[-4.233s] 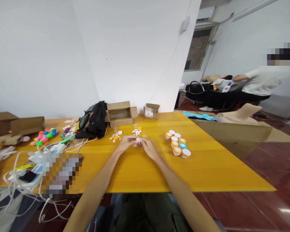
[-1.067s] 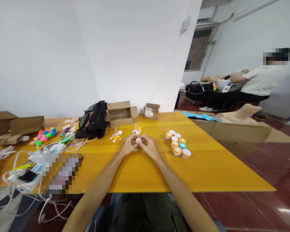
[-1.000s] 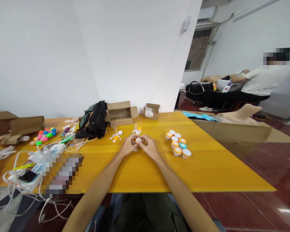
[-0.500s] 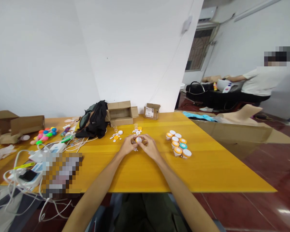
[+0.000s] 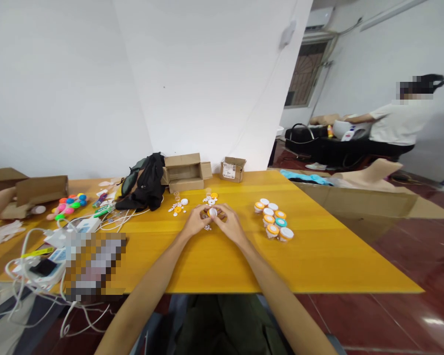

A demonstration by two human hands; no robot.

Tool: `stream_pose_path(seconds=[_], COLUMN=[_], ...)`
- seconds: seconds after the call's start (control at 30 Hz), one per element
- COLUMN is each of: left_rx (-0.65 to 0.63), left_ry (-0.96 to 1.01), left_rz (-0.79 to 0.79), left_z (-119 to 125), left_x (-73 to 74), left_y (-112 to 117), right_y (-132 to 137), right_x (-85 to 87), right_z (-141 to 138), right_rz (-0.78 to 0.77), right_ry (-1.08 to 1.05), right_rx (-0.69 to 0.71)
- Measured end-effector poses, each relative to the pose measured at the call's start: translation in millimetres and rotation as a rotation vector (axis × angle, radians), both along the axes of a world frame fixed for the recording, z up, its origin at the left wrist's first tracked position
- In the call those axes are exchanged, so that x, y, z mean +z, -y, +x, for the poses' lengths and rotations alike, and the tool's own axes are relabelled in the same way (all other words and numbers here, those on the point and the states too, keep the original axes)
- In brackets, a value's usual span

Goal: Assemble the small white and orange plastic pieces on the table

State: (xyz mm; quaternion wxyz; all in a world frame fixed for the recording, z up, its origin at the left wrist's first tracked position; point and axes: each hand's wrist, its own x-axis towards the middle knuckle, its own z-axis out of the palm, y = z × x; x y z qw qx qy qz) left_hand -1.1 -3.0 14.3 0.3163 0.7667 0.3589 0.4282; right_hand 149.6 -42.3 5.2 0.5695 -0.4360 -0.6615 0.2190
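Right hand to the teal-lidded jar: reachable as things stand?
Likely yes, from above: neighboring jars crowd the teal-lidded jar, but nothing covers it. The right hand would first have to leave the round white-and-orange piece.

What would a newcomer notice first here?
Probably the left hand and right hand, near the picture's centre, holding a small white and orange piece. Next, the lidded containers to their right, one with a teal lid. Then the brightly coloured balls on the left, beside a cardboard box.

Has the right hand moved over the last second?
No; the right hand, at the white-and-orange piece, shows no clear shift against the small cardboard box.
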Motion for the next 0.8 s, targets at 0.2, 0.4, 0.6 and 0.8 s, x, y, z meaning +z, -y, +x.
stream_pose_path(seconds=[0.2,0.4,0.6,0.8], left_rx=[0.009,-0.025,-0.022,-0.029], left_ry=[0.024,0.058,0.066,0.066], left_rz=[-0.078,-0.176,-0.203,-0.205], left_z=[0,1,1,0], left_x=[1.5,1.7,-3.3,-4.7], left_y=[-1,-2,-6,-7], right_y=[-3,-6,-7,-11], right_x=[-3.0,-5.9,-4.9,-8.3], right_z=[0,1,3,7], right_rz=[-0.055,-0.064,-0.102,-0.182], right_ry=[-0.093,-0.143,-0.192,-0.303], right_rx=[-0.01,-0.014,0.015,0.074])
